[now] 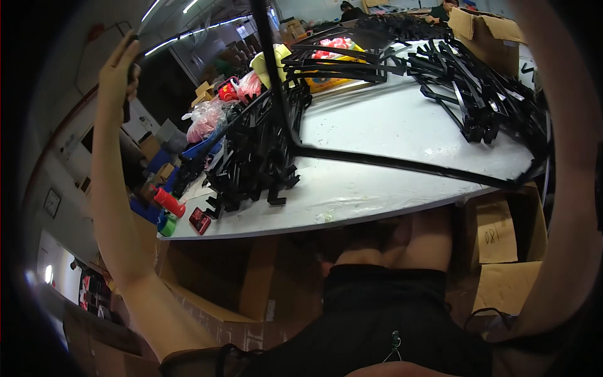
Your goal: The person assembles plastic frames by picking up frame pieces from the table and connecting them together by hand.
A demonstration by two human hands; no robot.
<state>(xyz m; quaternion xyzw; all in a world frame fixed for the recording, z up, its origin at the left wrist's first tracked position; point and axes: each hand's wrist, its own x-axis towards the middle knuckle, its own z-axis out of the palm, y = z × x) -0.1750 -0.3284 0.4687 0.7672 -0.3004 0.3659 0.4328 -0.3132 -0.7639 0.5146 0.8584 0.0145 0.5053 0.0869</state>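
Observation:
My left hand (118, 78) is raised at the upper left, its fingers curled about a dark thing that I cannot make out. Along the right edge my right forearm (568, 125) reaches upward, and the hand itself lies beyond the picture. A thin black frame (402, 164) hangs close in front of me, over the white table. One bar of it runs up out of the top, another crosses toward my right arm and ends at a corner. What holds the frame up is not visible.
Black angled strips (251, 151) lie heaped on the table's (364, 125) left side, with another pile of black strips (471, 88) at right. A red bottle (168, 201) and a phone (200, 220) are near the left edge. Cardboard boxes (496, 232) stand below and behind.

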